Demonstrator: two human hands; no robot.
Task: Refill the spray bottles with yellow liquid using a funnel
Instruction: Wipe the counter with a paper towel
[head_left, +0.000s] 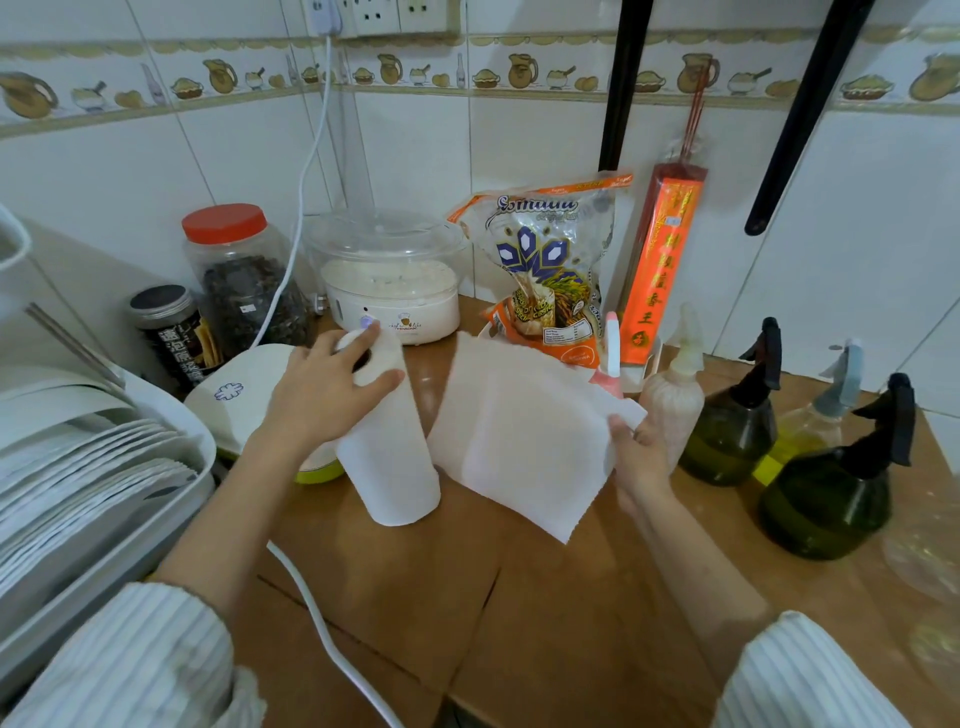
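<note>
A paper towel roll (387, 441) is shown upright on the brown tabletop (519, 613) and serves as the landmark. Its top end is held by the left hand (317, 400), whose grip is curled over the rim, the thumb lying on the near side and one finger reaching into the core. A loose paper towel sheet (524, 441) is seen just to the right of the roll, raised at a slant, its right edge pinched between thumb and fingers of the right hand (636, 457). Farther right of the roll, the spray bottles are grouped: a pale netted bottle (675, 395) nearest, a pink-bodied bottle (610, 364) partly hidden behind the sheet, then two dark green bottles with black triggers (732, 431) (831, 499), with yellow-green liquid visible inside, and a clear bottle with a grey trigger (810, 421) between them, toward the wall. Behind the roll, a white appliance with a clear lid (389, 280) and a rice bag (556, 270) are placed against the tiled wall. To the left of the roll, a red-lidded jar (234, 270) and a dish rack with plates (93, 467) are shown. No funnel can be made out.
</note>
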